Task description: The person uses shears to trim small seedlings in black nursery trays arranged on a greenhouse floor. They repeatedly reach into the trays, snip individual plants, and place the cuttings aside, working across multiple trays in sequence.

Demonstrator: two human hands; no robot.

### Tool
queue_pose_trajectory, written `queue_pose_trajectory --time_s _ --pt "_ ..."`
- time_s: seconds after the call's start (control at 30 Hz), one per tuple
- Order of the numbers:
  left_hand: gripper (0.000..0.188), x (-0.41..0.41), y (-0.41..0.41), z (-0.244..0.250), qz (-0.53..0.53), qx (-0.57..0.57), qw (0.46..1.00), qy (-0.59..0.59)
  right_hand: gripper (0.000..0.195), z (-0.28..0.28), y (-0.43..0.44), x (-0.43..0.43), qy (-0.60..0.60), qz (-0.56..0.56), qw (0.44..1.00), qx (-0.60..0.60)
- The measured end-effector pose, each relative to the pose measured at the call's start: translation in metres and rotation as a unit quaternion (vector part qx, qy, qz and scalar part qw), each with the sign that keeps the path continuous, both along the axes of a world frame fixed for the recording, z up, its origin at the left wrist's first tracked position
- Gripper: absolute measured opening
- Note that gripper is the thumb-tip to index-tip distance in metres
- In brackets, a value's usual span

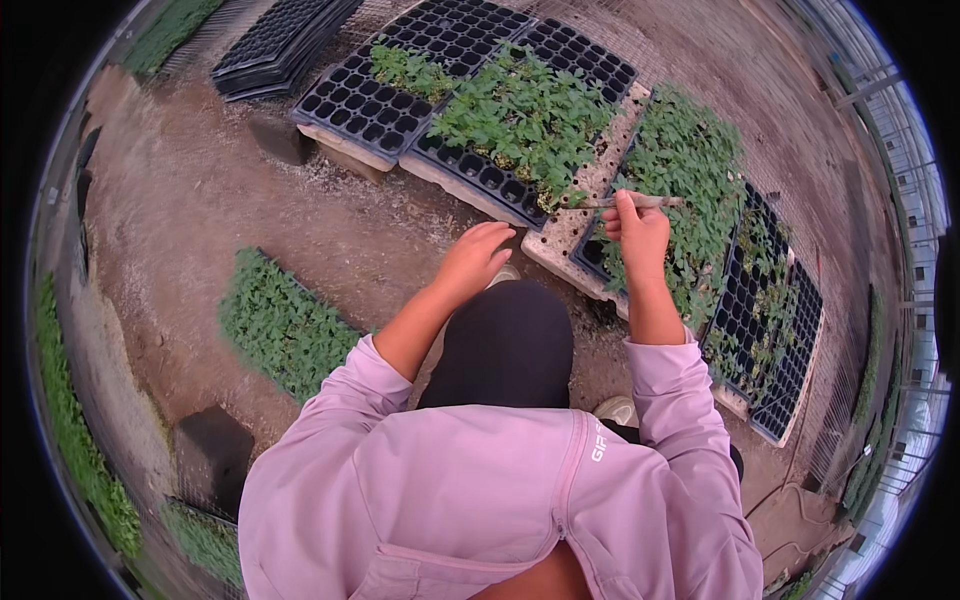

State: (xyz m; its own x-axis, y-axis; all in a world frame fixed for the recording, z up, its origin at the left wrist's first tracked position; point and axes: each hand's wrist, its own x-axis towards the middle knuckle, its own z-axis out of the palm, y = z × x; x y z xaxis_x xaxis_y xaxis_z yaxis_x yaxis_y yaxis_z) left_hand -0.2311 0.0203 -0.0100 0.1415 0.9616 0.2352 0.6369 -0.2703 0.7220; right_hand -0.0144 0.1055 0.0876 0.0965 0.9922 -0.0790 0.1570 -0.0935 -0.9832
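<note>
My right hand (641,232) grips a thin stick-like tool (664,201) between thumb and fingers. The tool lies nearly level, its narrow end pointing left to the front corner of a black plug tray of seedlings (491,177). Leafy green seedlings (525,112) fill most of that tray, while its front cells show dark openings. Just off the tray's front edge is my left hand (476,259), thumb apart from the loosely bent fingers, with nothing visible in it. Under the right wrist stands another densely planted seedling tray (589,251). A pale foam board with holes (555,251) shows between the two trays.
At the left, a sparsely planted plug tray (352,105) adjoins the middle one. Stacked black trays (277,45) stand behind it. More plug trays (787,360) extend to the right. A full seedling tray (289,326) lies on the soil floor (180,187) beside my left arm.
</note>
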Motion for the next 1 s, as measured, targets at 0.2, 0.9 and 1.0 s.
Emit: queue_pose_trajectory --time_s 0.2,0.9,1.0 --pt "0.038 0.012 0.025 0.006 -0.023 0.087 0.99 0.113 0.024 -0.004 0.01 -0.036 -0.259 0.076 0.96 0.073" --pt "0.034 0.022 0.095 -0.019 -0.064 0.299 0.932 0.194 0.025 0.115 -0.117 0.196 -0.135 -0.161 0.975 0.07" --pt "0.037 0.042 0.107 -0.009 -0.075 0.283 0.937 0.19 0.025 0.13 -0.142 0.229 -0.125 -0.245 0.954 0.117"
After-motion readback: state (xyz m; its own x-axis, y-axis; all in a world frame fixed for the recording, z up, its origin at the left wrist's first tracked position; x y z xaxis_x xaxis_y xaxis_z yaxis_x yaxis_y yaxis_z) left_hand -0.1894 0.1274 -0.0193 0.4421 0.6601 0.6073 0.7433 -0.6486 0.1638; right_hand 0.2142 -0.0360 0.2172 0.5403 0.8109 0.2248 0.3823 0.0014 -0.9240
